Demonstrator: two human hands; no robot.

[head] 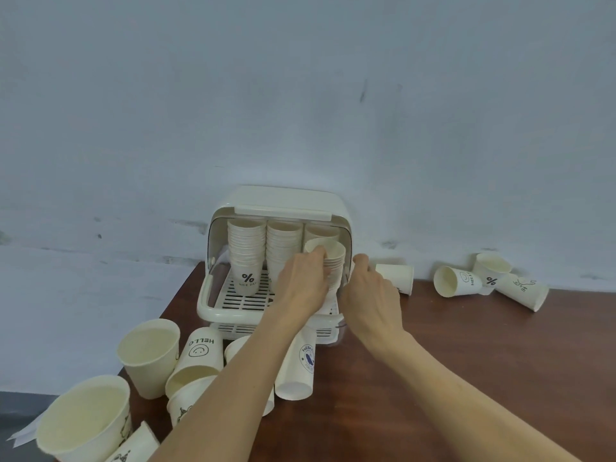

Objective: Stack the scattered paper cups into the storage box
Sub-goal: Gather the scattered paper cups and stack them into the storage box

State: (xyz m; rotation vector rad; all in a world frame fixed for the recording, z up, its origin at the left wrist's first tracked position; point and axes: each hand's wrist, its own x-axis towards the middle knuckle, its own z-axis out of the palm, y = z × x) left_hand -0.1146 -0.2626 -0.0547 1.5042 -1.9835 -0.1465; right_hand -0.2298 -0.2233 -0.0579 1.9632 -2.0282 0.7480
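Cream paper cups, nested in a short stack (333,261), enter the open ivory plastic storage box (276,261), left hand (301,285) gripping them; right hand (370,295) curled at the box's edge, contents unclear. Tilting risks toppling neighbouring stacks (246,251).

Cups (147,356) were matt cream paper w/ black print, insides plain. Storage box (285,201) was smooth cream plastic, slight sheen, w/ slotted plastic tray (246,300) inside. Table (466,345) was dark brown wood, smooth, low gloss. Far wall (300,95) was matt pale paint, scuffed.
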